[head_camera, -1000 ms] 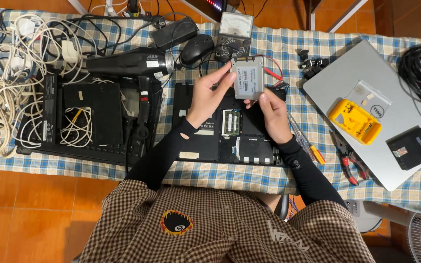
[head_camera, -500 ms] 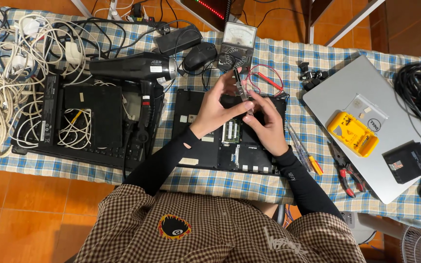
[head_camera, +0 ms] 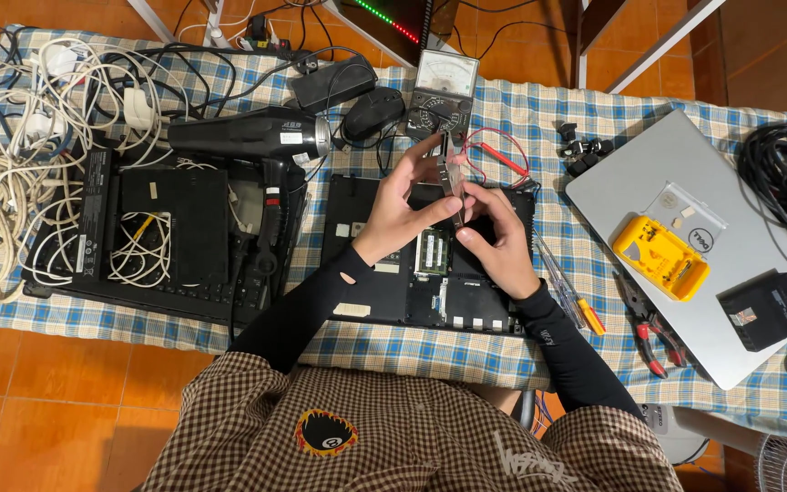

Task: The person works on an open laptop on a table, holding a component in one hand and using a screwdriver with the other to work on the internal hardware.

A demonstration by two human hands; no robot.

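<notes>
Both hands met above the opened black laptop base [head_camera: 384, 301] on the checked cloth. The left hand [head_camera: 400, 205] curled around a thin grey drive [head_camera: 451, 173], held edge-on and nearly upright, fingers pinching its far side. The right hand [head_camera: 494, 239] pinched the drive's lower edge from the near side, thumb and fingertips touching it. Just beyond the laptop base stood an analogue meter [head_camera: 444, 87]; a black hair dryer [head_camera: 248, 137] lay to its left, a closed silver laptop [head_camera: 685, 301] well to its right.
</notes>
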